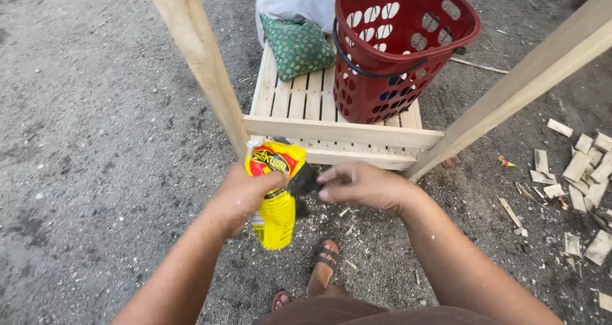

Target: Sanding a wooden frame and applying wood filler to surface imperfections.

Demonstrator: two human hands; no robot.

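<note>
Item: yellow-and-red plastic pouch (275, 194), held upright at frame centre, long axis running twelve to six o'clock, crumpled top at twelve, lower end hanging free at six. Holder: left hand (245, 194), wrapped closed around the pouch's mid-body from the nine o'clock side. Second item: small dark object (304, 181), possibly a cap or nozzle though the view is too dim to be sure, projecting from the pouch's upper part toward three o'clock. Right hand (360, 185): lies directly at three o'clock of the pouch, fingers narrowed, fingertips (326, 177) pinched at the dark object and touching it; this is the hand nearer the dark piece. Surroundings: slatted wooden bench frame (331, 134) at twelve o'clock, bearing a red perforated plastic basket (398, 51) with a black handle, a green patterned cushion (296, 44) and a white bag (296, 0) behind it; two bare timber posts, one (197, 57) at eleven o'clock, one (535, 76) at two. Wood offcuts (583, 172) scattered at three o'clock on gravelly ground (95, 140). A sandalled foot (324, 267) at six o'clock.
</note>
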